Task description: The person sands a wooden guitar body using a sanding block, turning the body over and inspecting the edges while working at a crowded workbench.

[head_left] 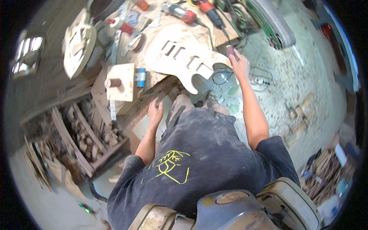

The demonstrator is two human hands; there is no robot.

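I see the right hand (240,68) gripping a brown block (230,51) beside the guitar body (183,60). The left hand (155,111) hangs empty, fingers loose, near the bench (223,35)

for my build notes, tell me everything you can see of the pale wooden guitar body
The pale, bare-looking wooden guitar body has a rounded end, two curved horns and dark-edged cutouts, with brownish patches on its surface. No strings or hardware show. It lies flat on the brown wooden workbench, horns overhanging the edge. The bare right hand holds a small brown block by one horn; contact is unclear.
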